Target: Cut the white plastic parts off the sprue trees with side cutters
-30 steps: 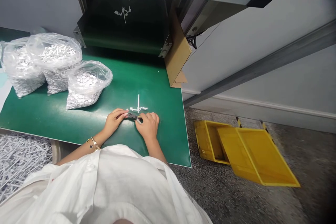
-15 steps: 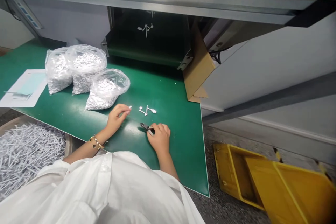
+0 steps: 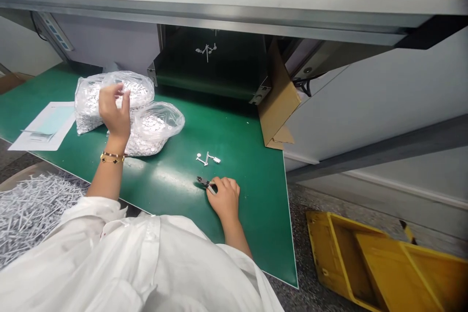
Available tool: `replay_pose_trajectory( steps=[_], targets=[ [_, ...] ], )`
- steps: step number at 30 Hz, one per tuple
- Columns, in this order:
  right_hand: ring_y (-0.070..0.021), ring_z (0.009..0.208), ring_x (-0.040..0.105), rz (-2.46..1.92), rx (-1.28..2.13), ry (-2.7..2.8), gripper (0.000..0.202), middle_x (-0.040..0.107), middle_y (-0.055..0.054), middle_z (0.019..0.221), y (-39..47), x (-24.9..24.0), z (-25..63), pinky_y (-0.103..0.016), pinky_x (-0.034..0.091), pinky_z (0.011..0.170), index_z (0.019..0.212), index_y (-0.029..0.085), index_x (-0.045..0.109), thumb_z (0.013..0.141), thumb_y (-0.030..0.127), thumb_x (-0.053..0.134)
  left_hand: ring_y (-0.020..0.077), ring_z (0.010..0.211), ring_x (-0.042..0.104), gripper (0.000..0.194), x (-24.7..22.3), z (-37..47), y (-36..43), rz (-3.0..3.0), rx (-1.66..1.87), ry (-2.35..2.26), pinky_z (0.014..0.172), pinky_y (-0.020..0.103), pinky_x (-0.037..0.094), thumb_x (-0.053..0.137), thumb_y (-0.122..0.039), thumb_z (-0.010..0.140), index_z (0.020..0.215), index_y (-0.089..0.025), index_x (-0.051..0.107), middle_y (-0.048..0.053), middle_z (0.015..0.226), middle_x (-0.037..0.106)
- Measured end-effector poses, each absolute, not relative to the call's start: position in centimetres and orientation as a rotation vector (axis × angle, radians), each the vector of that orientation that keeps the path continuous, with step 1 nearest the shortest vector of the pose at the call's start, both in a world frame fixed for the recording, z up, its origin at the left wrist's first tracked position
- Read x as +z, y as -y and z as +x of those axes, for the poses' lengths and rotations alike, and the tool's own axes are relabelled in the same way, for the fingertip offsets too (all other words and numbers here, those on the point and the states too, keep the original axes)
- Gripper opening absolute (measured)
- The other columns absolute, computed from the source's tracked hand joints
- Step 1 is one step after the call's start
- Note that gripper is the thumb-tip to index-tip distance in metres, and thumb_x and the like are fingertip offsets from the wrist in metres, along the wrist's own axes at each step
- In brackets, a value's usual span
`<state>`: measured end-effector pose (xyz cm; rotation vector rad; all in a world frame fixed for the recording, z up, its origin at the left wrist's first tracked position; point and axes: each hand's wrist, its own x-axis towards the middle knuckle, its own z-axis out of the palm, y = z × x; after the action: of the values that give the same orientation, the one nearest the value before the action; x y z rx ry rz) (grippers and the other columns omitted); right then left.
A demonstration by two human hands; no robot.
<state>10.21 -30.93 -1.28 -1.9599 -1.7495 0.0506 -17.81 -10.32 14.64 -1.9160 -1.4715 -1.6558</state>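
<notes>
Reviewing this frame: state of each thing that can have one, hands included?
left hand: raised by the rear bags, fingers bent, grip unclear
right hand: closed around the nippers
nippers: held, jaws too small to judge
front bag: mouth open, holding white discs
rear bags: filled with white pieces
white branched piece: lying loose on table
yellow crate: open-topped
</notes>
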Motion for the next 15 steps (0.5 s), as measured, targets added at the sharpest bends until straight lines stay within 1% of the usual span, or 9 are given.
replay_pose_trajectory(
  steps=[4,7,9,11,12,13,15],
  targets=[
    [-0.0208,0.091,0.043,-1.975,0.065,1.742,0.003,0.055,-0.002,0.077,30.9,-1.1,10.1,-0.032,0.029,0.082,0.076,0.022,0.062,0.074,0.022,0.060,0.0267,0.108,0.051,0.027,15.0,-18.1,7.8,-1.959,-1.536,1.526,0.099,0.043,0.037,0.056,-0.036,0.088,0.107,-0.016,0.057,0.013,0.108,0.057],
    [-0.0201,0.090,0.043,-1.959,0.075,1.743,0.002,0.055,-0.002,0.077,30.8,-1.0,10.1,-0.031,0.029,0.082,0.076,0.022,0.062,0.074,0.022,0.060,0.0277,0.112,0.048,0.028,13.2,-15.4,9.5,-2.110,-1.466,1.443,0.101,0.045,0.034,0.052,-0.033,0.089,0.110,-0.016,0.057,0.014,0.111,0.056],
    [-0.0194,0.089,0.043,-1.951,0.076,1.727,0.003,0.054,-0.002,0.077,30.8,-1.0,10.1,-0.031,0.030,0.081,0.076,0.022,0.062,0.073,0.021,0.060,0.0254,0.105,0.052,0.025,10.9,-12.6,11.9,-2.429,-1.325,1.294,0.096,0.042,0.038,0.050,-0.032,0.090,0.108,-0.017,0.060,0.012,0.104,0.059],
    [-0.0189,0.088,0.043,-1.941,0.078,1.707,0.005,0.054,-0.002,0.077,30.8,-0.9,10.1,-0.030,0.031,0.080,0.076,0.021,0.062,0.072,0.019,0.059,0.0224,0.093,0.056,0.021,8.3,-9.7,14.4,-2.821,-1.034,1.135,0.088,0.036,0.043,0.050,-0.029,0.090,0.103,-0.019,0.063,0.009,0.093,0.061],
    [-0.0186,0.087,0.044,-1.930,0.082,1.702,0.006,0.054,-0.002,0.077,30.7,-0.9,10.1,-0.030,0.031,0.079,0.077,0.021,0.061,0.072,0.018,0.059,0.0215,0.090,0.056,0.022,7.0,-8.4,15.3,-2.943,-0.906,1.107,0.084,0.034,0.045,0.049,-0.027,0.090,0.104,-0.019,0.064,0.009,0.091,0.061],
    [-0.0184,0.086,0.044,-1.915,0.088,1.699,0.006,0.053,-0.002,0.078,30.8,-0.9,10.1,-0.029,0.032,0.079,0.077,0.020,0.061,0.072,0.018,0.058,0.0210,0.089,0.056,0.024,5.7,-7.3,16.0,-3.026,-0.812,1.117,0.083,0.033,0.045,0.048,-0.024,0.090,0.107,-0.019,0.063,0.009,0.092,0.061],
    [-0.0180,0.085,0.045,-1.884,0.101,1.697,0.006,0.053,-0.002,0.078,30.8,-0.8,10.0,-0.029,0.032,0.079,0.076,0.020,0.060,0.071,0.017,0.058,0.0205,0.093,0.056,0.031,3.7,-5.8,16.6,-3.137,-0.723,1.141,0.083,0.031,0.045,0.044,-0.016,0.090,0.116,-0.020,0.061,0.010,0.102,0.061]
  ],
)
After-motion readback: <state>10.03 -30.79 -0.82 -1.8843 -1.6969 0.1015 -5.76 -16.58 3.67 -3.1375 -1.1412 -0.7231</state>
